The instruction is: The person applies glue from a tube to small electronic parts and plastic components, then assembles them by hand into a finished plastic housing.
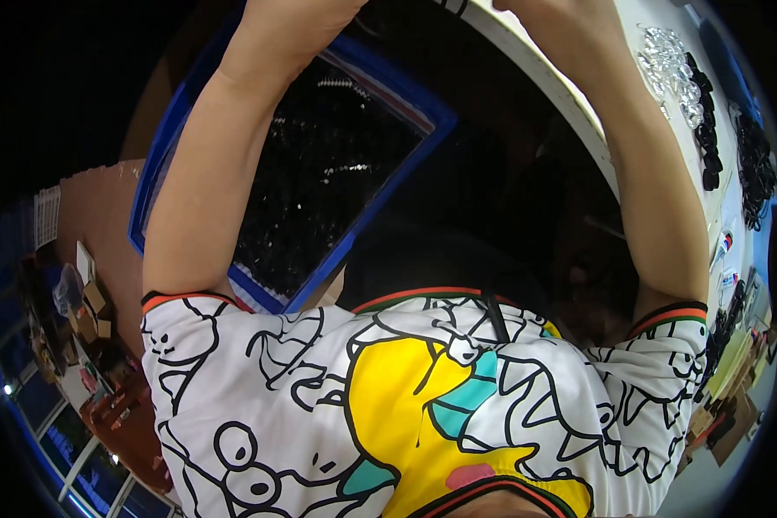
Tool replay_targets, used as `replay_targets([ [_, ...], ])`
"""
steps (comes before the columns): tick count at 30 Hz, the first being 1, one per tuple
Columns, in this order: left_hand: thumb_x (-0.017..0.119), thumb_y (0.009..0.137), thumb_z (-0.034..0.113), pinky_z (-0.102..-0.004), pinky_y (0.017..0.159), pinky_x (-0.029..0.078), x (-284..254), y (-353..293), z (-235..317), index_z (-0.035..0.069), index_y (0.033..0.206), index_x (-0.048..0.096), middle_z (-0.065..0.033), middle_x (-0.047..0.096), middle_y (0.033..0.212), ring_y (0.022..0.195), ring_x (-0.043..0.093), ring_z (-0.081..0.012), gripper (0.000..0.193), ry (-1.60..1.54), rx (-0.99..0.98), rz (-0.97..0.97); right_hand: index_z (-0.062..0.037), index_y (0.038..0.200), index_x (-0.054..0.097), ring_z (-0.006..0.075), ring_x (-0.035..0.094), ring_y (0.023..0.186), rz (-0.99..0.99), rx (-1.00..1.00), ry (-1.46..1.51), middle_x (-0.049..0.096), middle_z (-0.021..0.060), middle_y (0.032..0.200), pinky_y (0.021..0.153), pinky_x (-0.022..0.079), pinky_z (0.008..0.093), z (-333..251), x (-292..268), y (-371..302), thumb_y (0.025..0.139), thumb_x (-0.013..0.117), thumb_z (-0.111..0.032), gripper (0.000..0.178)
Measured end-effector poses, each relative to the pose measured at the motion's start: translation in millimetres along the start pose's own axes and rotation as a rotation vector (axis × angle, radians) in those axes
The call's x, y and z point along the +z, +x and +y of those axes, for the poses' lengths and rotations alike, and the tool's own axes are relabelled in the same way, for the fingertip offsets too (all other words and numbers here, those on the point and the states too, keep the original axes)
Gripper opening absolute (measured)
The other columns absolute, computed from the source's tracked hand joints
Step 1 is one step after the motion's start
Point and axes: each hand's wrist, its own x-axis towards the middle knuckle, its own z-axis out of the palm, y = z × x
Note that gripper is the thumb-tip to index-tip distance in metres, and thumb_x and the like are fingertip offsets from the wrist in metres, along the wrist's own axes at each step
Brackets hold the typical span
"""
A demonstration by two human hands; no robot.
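Both arms reach up past the top edge of the head view. Of my left hand (315,19) only the wrist and heel show; its fingers are cut off. My right hand (554,15) is likewise cut off near the wrist, close to the rim of a white table (540,71). Whatever either hand holds is out of sight. Beneath my left forearm stands a blue-rimmed bin (387,186) filled with glossy black pieces (319,173), too dark to make out singly.
On the white table at right lie a heap of clear, shiny small packets (667,73), a row of black bundles (706,129) and tangled black cords (755,168). Cardboard boxes (93,302) and a reddish-brown piece of furniture (123,419) stand far left.
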Motion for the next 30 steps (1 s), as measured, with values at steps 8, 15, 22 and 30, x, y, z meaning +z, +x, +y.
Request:
replay_targets([
  [8, 0.065, 0.078, 0.013, -0.0228, 0.074, 0.046, -8.1, 1.8, -29.8, 0.000, 0.090, 0.064, -0.0056, 0.063, 0.080, 0.076, 0.058, -0.0119, 0.018, -0.506, -0.242, -0.283, -0.0051, 0.075, 0.062, 0.0046, 0.049, 0.058, -0.462, 0.549, 0.885, 0.058, -0.0015, 0.069, 0.051, 0.036, 0.0169, 22.2, -11.9, 4.3, 0.082, 0.059, -0.017, 0.014],
  [15, 0.064, 0.077, 0.008, -0.0162, 0.056, 0.042, 18.7, -2.8, -12.0, -0.004, 0.080, 0.065, -0.0021, 0.062, 0.067, 0.059, 0.053, -0.0043, 0.012, 0.073, -0.027, 0.088, -0.0083, 0.073, 0.062, 0.0217, 0.059, 0.061, 0.118, -0.055, -0.361, 0.060, 0.0072, 0.068, 0.053, 0.046, 0.0295, 9.7, 4.2, -9.5, 0.073, 0.060, -0.016, 0.008],
  [22, 0.066, 0.076, 0.011, -0.0204, 0.069, 0.045, 2.3, 0.4, -22.0, -0.001, 0.085, 0.065, -0.0045, 0.062, 0.074, 0.070, 0.057, -0.0093, 0.015, -0.549, -0.349, -0.164, -0.0029, 0.070, 0.061, 0.0107, 0.054, 0.059, -0.344, 0.618, 0.827, 0.057, 0.0026, 0.063, 0.054, 0.043, 0.0213, 25.4, -8.7, 3.6, 0.076, 0.063, -0.022, 0.020],
  [30, 0.062, 0.080, 0.007, -0.0192, 0.074, 0.044, 2.8, -0.2, -17.6, -0.003, 0.094, 0.063, -0.0060, 0.064, 0.083, 0.077, 0.058, -0.0093, 0.018, -0.243, -0.287, -0.015, -0.0057, 0.090, 0.063, 0.0262, 0.060, 0.077, 0.035, 0.074, -0.285, 0.063, 0.0090, 0.083, 0.068, 0.047, 0.0338, 9.9, -2.1, -4.4, 0.079, 0.059, -0.024, 0.021],
])
